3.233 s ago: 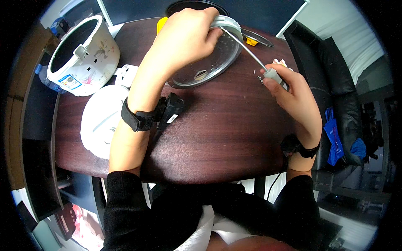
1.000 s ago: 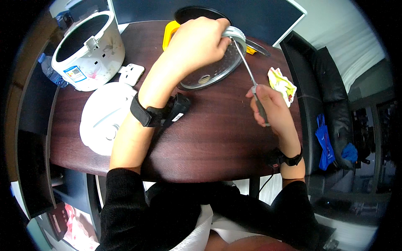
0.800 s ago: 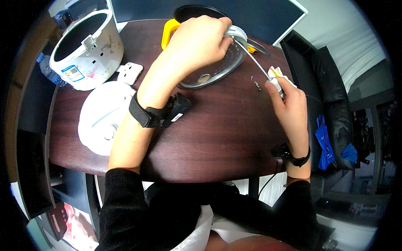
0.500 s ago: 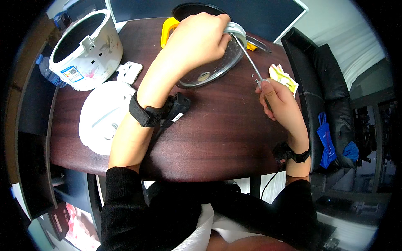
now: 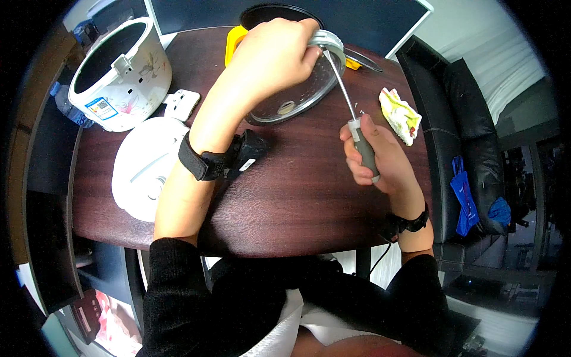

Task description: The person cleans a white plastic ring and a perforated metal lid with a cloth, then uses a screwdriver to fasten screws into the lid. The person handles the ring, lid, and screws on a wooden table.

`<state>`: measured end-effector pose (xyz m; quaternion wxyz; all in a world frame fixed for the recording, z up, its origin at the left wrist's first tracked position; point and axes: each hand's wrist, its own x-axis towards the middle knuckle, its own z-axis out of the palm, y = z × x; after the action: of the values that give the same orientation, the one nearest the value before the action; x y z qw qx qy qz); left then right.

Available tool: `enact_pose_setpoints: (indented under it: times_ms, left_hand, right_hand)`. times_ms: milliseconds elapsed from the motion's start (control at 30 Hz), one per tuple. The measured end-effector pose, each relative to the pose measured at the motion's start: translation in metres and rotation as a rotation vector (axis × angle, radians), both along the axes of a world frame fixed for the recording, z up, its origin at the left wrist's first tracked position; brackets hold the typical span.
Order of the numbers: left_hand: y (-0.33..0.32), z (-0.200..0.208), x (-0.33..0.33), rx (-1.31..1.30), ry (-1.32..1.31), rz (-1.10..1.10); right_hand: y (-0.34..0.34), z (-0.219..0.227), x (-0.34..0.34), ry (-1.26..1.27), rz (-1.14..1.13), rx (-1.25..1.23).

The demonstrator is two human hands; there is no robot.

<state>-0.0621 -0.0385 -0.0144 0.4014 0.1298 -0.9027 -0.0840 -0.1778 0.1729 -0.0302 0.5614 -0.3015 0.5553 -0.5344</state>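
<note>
My left hand [image 5: 279,53] is closed on the top edge of a round, dark, shiny lid [image 5: 303,95], tilted up on the table, with a pale grey plastic rim piece [image 5: 329,39]. In my right hand [image 5: 380,152] is a screwdriver [image 5: 367,153] with a grey handle, my fingers wrapped round it. Its long shaft slants up to the rim piece beside my left fingers; whether the tip sits in a screw, I cannot make out. Small screws [image 5: 359,109] lie on the table just beyond the screwdriver handle.
A white flowered rice cooker body [image 5: 128,80] stands at the far left, with a small white part [image 5: 182,105] and a white round cover [image 5: 148,172] nearer. A crumpled cloth [image 5: 400,116] lies at the right. Behind the lid are a yellow object [image 5: 234,41] and a black round pan-like piece [image 5: 279,12].
My right hand has swung left and slightly down with the screwdriver, turning so that the grey handle shows. My left hand and the lid have shifted slightly left.
</note>
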Motion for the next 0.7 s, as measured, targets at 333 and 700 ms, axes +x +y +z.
enact_pose_setpoints:
  times_ms: [333, 700]
  left_hand:
    - [0.004, -0.001, 0.0, -0.017, -0.001, 0.019]
    - [0.006, 0.003, 0.0, -0.047, -0.008, 0.009]
  right_hand:
    - [0.005, 0.038, -0.012, 1.799, -0.246, -0.139]
    - [-0.002, 0.018, -0.047, 1.049, -0.026, -0.098]
